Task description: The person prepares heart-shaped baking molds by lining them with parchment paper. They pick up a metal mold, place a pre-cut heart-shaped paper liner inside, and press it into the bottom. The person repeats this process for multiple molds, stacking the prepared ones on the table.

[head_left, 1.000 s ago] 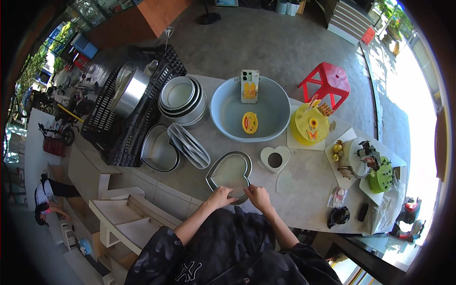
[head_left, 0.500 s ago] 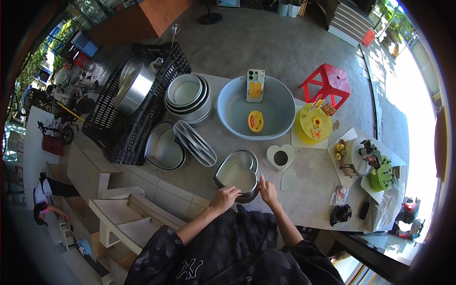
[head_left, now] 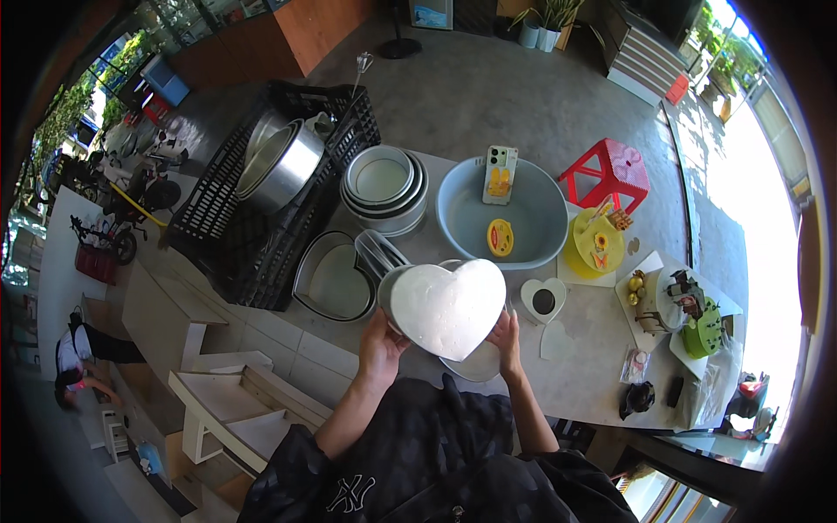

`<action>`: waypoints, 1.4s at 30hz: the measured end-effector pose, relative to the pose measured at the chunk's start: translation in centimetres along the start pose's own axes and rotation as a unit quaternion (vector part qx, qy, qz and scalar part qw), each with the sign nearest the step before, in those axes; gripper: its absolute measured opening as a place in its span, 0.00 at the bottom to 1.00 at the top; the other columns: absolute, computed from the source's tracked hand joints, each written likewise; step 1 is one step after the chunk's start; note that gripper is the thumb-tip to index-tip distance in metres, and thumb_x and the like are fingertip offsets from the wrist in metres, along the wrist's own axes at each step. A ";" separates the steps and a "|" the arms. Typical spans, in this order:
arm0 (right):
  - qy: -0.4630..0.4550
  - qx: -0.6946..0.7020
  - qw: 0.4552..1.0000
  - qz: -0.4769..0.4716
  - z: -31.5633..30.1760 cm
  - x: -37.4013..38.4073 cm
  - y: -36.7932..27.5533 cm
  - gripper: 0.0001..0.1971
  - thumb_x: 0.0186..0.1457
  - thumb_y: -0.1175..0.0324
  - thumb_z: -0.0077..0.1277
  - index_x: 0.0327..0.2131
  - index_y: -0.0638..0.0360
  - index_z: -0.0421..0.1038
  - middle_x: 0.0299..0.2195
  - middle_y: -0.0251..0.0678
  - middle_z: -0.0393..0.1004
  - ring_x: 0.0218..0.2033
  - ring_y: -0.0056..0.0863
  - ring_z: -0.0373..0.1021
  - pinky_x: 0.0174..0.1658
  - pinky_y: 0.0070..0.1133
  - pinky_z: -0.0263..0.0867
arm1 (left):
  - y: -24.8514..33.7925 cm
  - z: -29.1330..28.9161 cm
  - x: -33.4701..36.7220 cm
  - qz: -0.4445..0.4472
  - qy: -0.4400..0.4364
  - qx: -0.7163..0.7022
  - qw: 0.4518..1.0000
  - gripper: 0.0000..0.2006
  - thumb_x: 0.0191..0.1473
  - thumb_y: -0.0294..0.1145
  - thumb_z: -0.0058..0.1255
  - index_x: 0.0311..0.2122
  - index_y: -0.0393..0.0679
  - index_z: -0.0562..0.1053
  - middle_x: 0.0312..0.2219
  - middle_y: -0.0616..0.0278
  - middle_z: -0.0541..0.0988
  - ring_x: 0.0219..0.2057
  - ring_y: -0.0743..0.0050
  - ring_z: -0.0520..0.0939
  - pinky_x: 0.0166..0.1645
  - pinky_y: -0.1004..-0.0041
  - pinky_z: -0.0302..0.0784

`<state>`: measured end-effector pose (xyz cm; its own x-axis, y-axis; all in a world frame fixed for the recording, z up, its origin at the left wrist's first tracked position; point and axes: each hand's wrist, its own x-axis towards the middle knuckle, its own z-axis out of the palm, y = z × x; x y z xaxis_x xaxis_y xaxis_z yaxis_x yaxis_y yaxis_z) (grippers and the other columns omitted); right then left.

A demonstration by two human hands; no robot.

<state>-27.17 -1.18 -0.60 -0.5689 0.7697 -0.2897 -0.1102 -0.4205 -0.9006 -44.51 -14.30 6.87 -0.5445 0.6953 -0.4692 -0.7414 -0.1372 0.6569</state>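
Note:
A silver heart-shaped cake pan (head_left: 449, 305) is raised over the near edge of the table, its flat pale underside turned up toward me. My left hand (head_left: 381, 350) grips its left side, with the fingers partly behind the pan. On the opposite side, my right hand (head_left: 506, 343) holds the edge with its fingertips. Below, another pan (head_left: 473, 369) shows only in part on the table. Left of my hands lie nested heart-shaped pans (head_left: 336, 288) and a tilted stack of pans (head_left: 381, 253). A white heart-shaped piece with a dark round centre (head_left: 542, 301) rests to the right.
Round nested pans (head_left: 381, 179) stand beside a black crate (head_left: 231, 231) with metal pans in it. Farther back is a grey-blue basin (head_left: 462, 209) with a phone (head_left: 500, 174) propped inside. Decorated cakes (head_left: 595, 244) fill the right side, near a red stool (head_left: 615, 166).
The heart-shaped pan has come up off the table and been turned over, underside upward. Both hands rose with it, and the view has shifted slightly.

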 end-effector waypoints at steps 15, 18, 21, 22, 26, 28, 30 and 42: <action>-0.126 -0.068 0.990 -0.016 13.1 0.4 -3.8 0.38 0.39 0.55 0.53 0.52 0.60 0.49 0.44 0.39 0.61 0.42 0.26 0.63 0.38 0.21 0.65 | 4.1 -6.2 -1.8 0.110 -0.009 0.068 0.992 0.25 0.53 0.49 0.36 0.50 0.43 0.58 0.43 0.68 0.67 0.44 0.80 0.68 0.42 0.74 0.65; -0.131 -0.107 0.981 -0.092 14.1 -0.3 -4.1 0.41 0.40 0.52 0.53 0.53 0.59 0.46 0.45 0.41 0.59 0.41 0.28 0.64 0.41 0.23 0.63 | 4.2 -5.5 -1.8 0.159 0.031 0.183 0.970 0.30 0.49 0.53 0.40 0.51 0.41 0.57 0.44 0.63 0.66 0.44 0.73 0.68 0.44 0.72 0.66; -0.203 -0.103 0.971 -0.078 13.7 -0.9 -5.0 0.42 0.41 0.50 0.52 0.55 0.58 0.43 0.47 0.43 0.57 0.41 0.32 0.65 0.44 0.26 0.61 | 6.1 -7.5 -1.5 0.124 -0.013 0.018 0.992 0.27 0.49 0.49 0.42 0.50 0.41 0.59 0.44 0.60 0.65 0.46 0.70 0.67 0.43 0.73 0.66; -0.209 -0.088 0.971 -0.077 13.3 -0.8 -4.9 0.42 0.42 0.49 0.50 0.56 0.58 0.42 0.47 0.44 0.57 0.42 0.34 0.65 0.44 0.27 0.62 | 7.5 -7.5 -1.8 0.124 0.000 -0.073 0.990 0.26 0.49 0.47 0.42 0.49 0.40 0.60 0.42 0.58 0.66 0.42 0.70 0.68 0.41 0.72 0.67; -0.208 0.001 0.978 -0.033 11.0 -0.1 -4.0 0.31 0.51 0.56 0.42 0.55 0.58 0.45 0.46 0.44 0.59 0.43 0.33 0.65 0.42 0.25 0.62 | 13.5 -8.6 -2.2 -0.021 -0.344 -0.517 0.784 0.30 0.52 0.45 0.37 0.56 0.40 0.48 0.29 0.61 0.58 0.23 0.73 0.59 0.28 0.72 0.63; -0.188 0.025 0.982 0.010 9.9 0.1 -3.9 0.29 0.52 0.56 0.40 0.54 0.60 0.47 0.44 0.44 0.61 0.41 0.32 0.66 0.42 0.24 0.62 | 15.2 -9.1 -2.5 0.037 -0.473 -0.535 0.699 0.31 0.53 0.44 0.36 0.58 0.42 0.43 0.29 0.61 0.55 0.23 0.72 0.60 0.28 0.71 0.63; -0.134 -0.045 0.990 0.006 8.5 0.1 -3.5 0.26 0.53 0.54 0.37 0.51 0.61 0.52 0.40 0.41 0.66 0.38 0.33 0.68 0.41 0.25 0.63 | 16.9 -11.4 -2.0 0.097 -0.475 -0.329 0.810 0.29 0.53 0.41 0.35 0.57 0.41 0.44 0.30 0.59 0.59 0.26 0.69 0.65 0.32 0.65 0.67; 0.153 -0.521 0.838 -0.061 0.0 0.1 1.2 0.25 0.46 0.56 0.48 0.44 0.63 0.61 0.39 0.48 0.67 0.39 0.42 0.66 0.41 0.28 0.59 | 19.3 -12.1 -5.6 0.137 -0.393 -0.220 0.882 0.31 0.52 0.37 0.33 0.58 0.42 0.40 0.33 0.58 0.61 0.30 0.66 0.68 0.38 0.64 0.67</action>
<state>-27.34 -1.54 -1.71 -0.3521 0.9304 -0.1016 0.7096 0.1946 -0.6773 -60.49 -29.40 14.98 -0.4155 0.8439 0.3393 -0.7986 -0.5170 0.3081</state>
